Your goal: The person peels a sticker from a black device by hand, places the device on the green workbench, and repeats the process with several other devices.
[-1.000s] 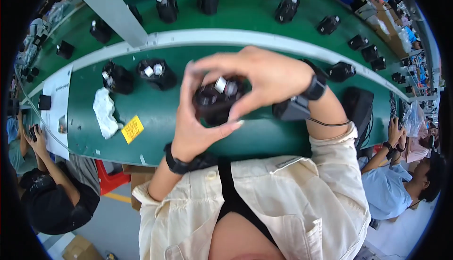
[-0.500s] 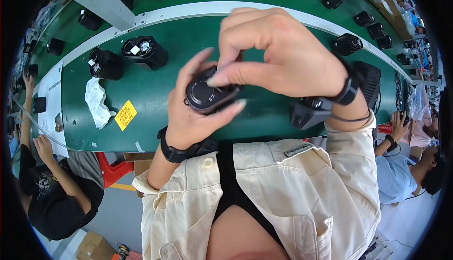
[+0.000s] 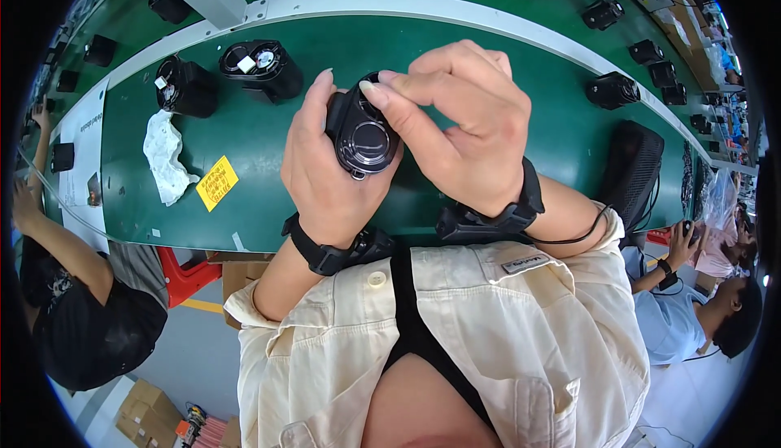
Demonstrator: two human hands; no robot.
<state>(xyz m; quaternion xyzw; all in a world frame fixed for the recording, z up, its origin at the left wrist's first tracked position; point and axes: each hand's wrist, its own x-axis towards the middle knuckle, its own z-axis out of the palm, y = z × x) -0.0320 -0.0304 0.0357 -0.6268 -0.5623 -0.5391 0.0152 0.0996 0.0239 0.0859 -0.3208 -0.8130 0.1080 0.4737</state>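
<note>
A black oval housing with a shiny round disc on its end face is in front of me, above the green table. My left hand is wrapped around it from the left and below, with a small metal ring showing at its lower edge. My right hand is at its upper right, thumb and forefinger pinched against the far end of the face. Whether a small part sits between those fingertips I cannot make out. Two similar black housings, each with a white square on its top, stand to the left.
A crumpled white sheet and a yellow note lie on the green table. To the right are a black mesh-like case and another housing. A white metal rail crosses behind. Co-workers sit on both sides.
The held housing has turned, so its round disc now faces lower and nearer me. My right hand has dropped and shifted, its fingertips now at the housing's far end.
</note>
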